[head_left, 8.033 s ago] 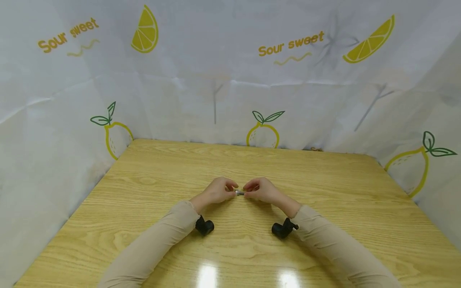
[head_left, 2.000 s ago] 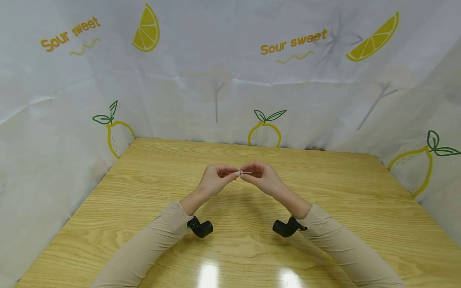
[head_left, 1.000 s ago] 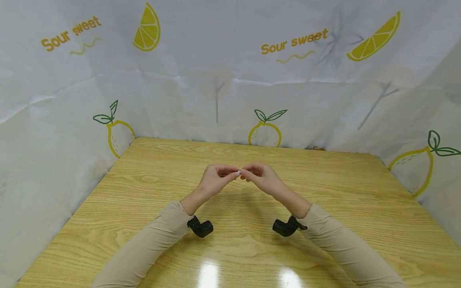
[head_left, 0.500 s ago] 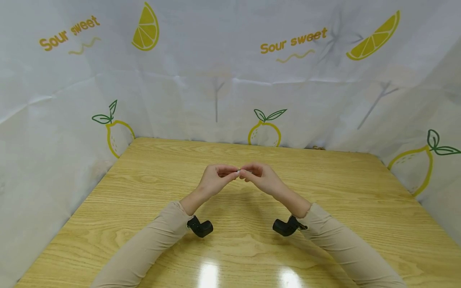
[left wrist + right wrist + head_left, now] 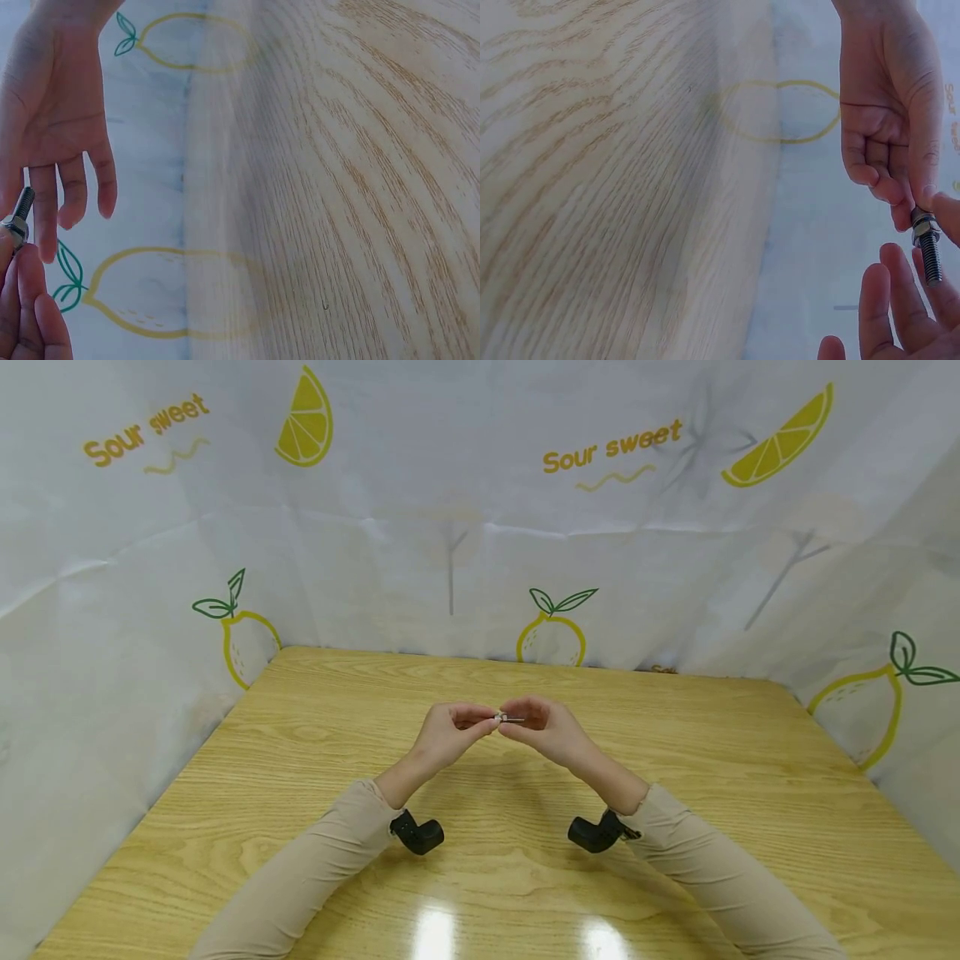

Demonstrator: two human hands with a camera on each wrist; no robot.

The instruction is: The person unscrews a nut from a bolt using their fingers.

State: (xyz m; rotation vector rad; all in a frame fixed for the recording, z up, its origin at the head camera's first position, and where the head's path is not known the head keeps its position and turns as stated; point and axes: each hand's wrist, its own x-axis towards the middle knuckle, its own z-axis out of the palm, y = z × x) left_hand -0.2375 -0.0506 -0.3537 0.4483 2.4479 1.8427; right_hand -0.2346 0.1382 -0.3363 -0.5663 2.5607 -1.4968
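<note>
A small metal bolt (image 5: 516, 720) lies level between the two hands, above the table. My left hand (image 5: 442, 739) pinches its head end between thumb and fingertips, which hide the head. The threaded shank (image 5: 931, 259) points toward my right hand (image 5: 558, 739), and a hex nut (image 5: 927, 228) sits on it close to the left fingertips. My right thumb and fingers are spread on either side of the shank, with the right thumb tip near the nut. In the left wrist view, the right fingers (image 5: 73, 187) extend loosely past the bolt.
Beneath the hands is a wood-grain table (image 5: 495, 893). A white curtain (image 5: 375, 568) with lemon prints stands behind it and along both sides. A black wrist-camera mount (image 5: 420, 835) hangs inside the left wrist, and another black mount (image 5: 594, 835) inside the right.
Since eight seconds ago both hands have moved up and away from me with the bolt. A second ago the right fingertips closed over the nut; now they have parted and the shank shows.
</note>
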